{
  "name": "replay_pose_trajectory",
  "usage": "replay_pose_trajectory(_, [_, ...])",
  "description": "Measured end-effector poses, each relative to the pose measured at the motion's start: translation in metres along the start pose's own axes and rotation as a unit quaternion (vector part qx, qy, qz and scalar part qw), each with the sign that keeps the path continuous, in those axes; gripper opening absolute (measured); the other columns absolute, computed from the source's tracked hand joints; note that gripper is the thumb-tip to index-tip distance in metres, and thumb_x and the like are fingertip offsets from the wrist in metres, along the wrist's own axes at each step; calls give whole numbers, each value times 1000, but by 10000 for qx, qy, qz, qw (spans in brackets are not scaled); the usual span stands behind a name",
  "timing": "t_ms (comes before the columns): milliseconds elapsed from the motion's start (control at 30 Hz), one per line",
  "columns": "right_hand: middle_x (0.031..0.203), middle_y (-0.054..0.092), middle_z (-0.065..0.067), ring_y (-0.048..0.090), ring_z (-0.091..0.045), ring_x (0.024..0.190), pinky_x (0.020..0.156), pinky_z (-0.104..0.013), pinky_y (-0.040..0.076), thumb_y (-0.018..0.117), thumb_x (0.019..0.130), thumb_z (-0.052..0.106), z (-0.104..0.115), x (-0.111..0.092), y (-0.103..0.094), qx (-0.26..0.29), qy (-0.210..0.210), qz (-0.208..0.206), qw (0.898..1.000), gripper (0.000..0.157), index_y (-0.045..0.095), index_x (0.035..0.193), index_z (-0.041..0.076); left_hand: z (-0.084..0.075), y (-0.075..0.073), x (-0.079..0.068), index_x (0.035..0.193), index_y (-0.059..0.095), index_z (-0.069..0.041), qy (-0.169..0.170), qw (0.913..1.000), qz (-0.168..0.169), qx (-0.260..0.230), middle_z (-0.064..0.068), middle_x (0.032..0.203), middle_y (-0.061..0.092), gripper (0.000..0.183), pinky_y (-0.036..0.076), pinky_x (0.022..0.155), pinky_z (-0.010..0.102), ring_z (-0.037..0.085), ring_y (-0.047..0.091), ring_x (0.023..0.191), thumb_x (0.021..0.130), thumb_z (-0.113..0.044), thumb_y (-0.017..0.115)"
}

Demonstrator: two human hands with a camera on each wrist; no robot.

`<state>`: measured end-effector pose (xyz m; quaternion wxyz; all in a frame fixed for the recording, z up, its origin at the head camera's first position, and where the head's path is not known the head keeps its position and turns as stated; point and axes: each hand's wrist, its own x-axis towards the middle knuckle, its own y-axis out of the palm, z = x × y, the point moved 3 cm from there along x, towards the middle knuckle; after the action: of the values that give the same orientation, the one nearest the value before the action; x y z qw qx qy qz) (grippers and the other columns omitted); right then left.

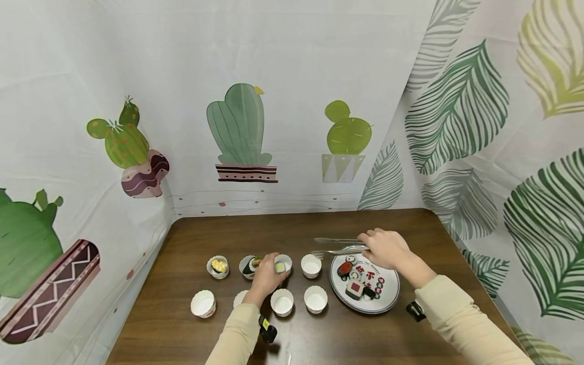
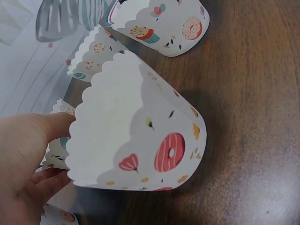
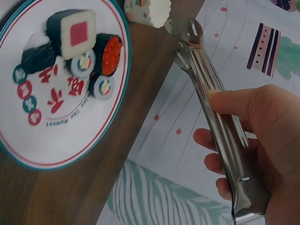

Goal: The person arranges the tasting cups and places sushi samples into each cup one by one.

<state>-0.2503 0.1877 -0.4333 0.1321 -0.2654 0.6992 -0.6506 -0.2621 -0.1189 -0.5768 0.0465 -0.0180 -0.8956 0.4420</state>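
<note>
My left hand (image 1: 269, 274) grips a white paper baking cup (image 2: 58, 150) in the back row, thumb on one side and fingers on the other. A small sushi piece with a pale green middle (image 1: 280, 267) sits inside that cup. Just left of the hand, another cup holds a dark-wrapped sushi piece (image 1: 249, 267). My right hand (image 1: 383, 248) holds metal tongs (image 3: 213, 108), thumb on one arm and fingers curled round the other. The tongs' tips point left, over the far edge of a round plate (image 1: 392, 299). Several toy sushi pieces lie on it, including a square one (image 3: 77, 35).
A cup with a yellow-topped sushi piece (image 1: 219, 266) stands at the back left. Other paper cups, such as the front left one (image 1: 203, 304), stand in two rows on the brown table (image 1: 169, 324). A printed cloth (image 1: 292, 61) hangs behind the table.
</note>
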Motion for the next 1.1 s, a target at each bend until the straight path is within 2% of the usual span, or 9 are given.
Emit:
replay_pose_trajectory(633, [86,64,-7,60,-28,80,52,-39,47,68,76,27,-39,-28,4,-27,513,288,9983,35,64,106,9,2,2,1,124,51,-3,15,10000,-14,46,15,117,55,62,47,84,45,32,56,103,71,-21,78])
replay_pose_trajectory(1100, [79,61,-6,59,-28,74,49,-40,45,69,73,23,-48,-41,3,-116,556,279,9980,32,64,101,7,3,2,2,124,51,-3,-9,10000,15,61,16,117,55,63,46,85,45,32,56,104,71,-22,78])
